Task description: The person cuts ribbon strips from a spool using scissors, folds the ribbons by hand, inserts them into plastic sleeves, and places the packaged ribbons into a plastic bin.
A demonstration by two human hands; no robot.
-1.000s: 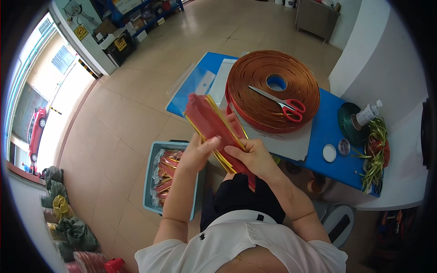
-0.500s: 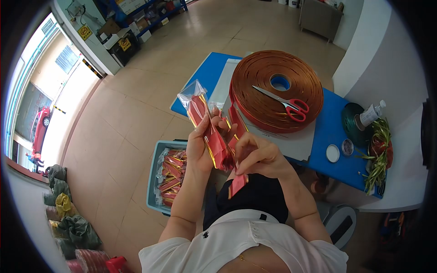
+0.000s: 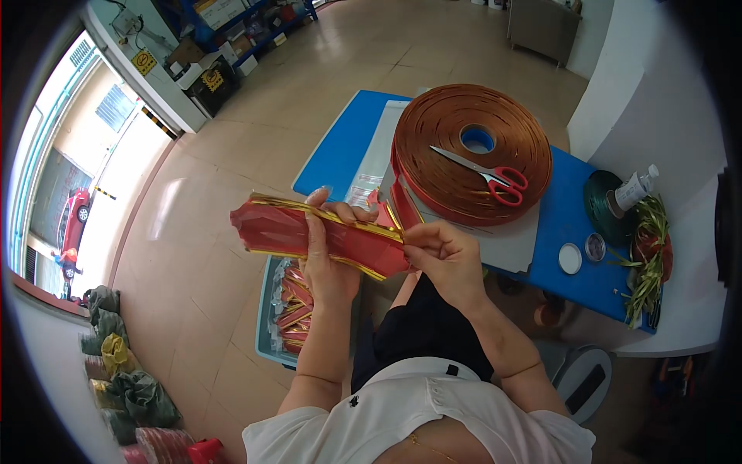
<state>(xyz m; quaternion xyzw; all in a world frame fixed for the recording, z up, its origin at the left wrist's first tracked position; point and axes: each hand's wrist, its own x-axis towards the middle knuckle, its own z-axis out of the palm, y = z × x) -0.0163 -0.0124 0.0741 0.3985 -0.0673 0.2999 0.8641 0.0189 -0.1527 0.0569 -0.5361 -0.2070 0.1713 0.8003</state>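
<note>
Your left hand (image 3: 328,259) has its fingers wrapped around that shiny red, gold-edged ribbon bundle (image 3: 357,249), and your right hand (image 3: 448,261) pinches one end, fingertips pretty much together.

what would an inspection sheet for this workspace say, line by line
surface: blue table, pale board under the roll
job's things: red-and-gold bundle in hand; large ribbon roll with scissors on top; more bundles in the tub
clutter: bottle, green reel and leafy strands at the table's right end
grippers: left hand holds the bundle from below; right hand pinches its end
cables: dark wires on the wall, upper left
surroundings: tiled floor, sacks lower left
</note>
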